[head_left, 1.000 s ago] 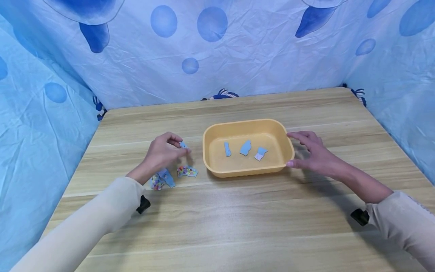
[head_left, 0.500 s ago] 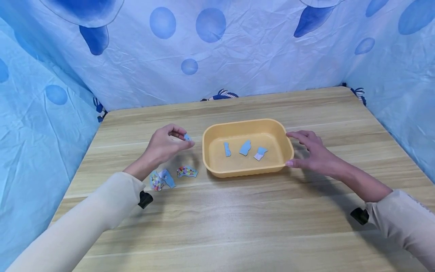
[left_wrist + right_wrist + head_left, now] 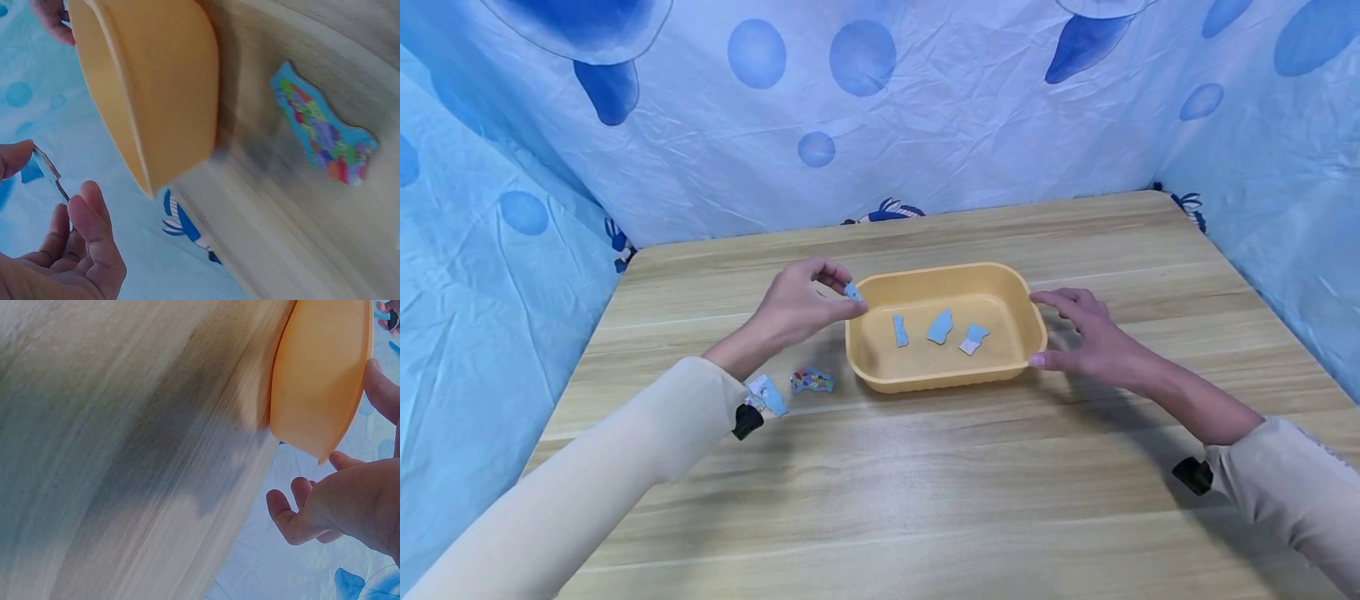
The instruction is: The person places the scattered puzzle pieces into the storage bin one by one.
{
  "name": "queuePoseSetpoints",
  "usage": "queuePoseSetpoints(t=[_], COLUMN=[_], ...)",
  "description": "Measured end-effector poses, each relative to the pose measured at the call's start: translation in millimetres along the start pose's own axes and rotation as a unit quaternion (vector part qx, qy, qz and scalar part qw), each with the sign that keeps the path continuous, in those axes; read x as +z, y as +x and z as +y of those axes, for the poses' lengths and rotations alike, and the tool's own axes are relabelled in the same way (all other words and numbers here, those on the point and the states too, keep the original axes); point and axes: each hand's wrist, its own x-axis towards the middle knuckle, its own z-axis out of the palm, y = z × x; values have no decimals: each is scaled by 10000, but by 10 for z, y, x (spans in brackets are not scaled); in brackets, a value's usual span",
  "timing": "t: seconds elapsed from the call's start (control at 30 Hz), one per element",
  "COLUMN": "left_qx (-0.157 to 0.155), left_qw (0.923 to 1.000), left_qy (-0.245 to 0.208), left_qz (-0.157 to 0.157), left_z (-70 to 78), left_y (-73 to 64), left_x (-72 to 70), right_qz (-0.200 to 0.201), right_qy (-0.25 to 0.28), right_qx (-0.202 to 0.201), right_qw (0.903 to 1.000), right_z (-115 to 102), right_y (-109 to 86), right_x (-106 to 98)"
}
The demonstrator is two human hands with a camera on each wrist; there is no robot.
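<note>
My left hand (image 3: 805,304) pinches a small blue piece (image 3: 853,292) near the tray (image 3: 951,379)'s far left corner; my right hand (image 3: 1084,340), fingers loosely spread, touches its right end. Three flat pieces (image 3: 939,327) lie inside.

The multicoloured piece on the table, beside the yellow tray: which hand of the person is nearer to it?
Left. The left hand, pinching a small blue piece, is raised just beyond the multicoloured piece; the right hand is across the yellow tray, touching its right end.
</note>
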Motion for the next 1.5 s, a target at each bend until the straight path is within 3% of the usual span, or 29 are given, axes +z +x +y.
queuePoseSetpoints(t=[0.17,0.67,1.2,1.5], left_qx=[220,365,260,370], left_qw=[9996,9988,9959,9934], left_qy=[82,143,227,265], left_qz=[-125,-284,-830,-1057], left_z=[98,352,665,745], left_y=[54,231,477,552], left_x=[67,209,435,563], right_qz=[-10,-1,19,9], right_qy=[-4,-23,66,145], right_qx=[79,79,-80,-98], right_qw=[10000,10000,9999,9998], right_z=[-18,-19,0,21], right_y=[1,8,-2,4], right_x=[3,8,-3,-1])
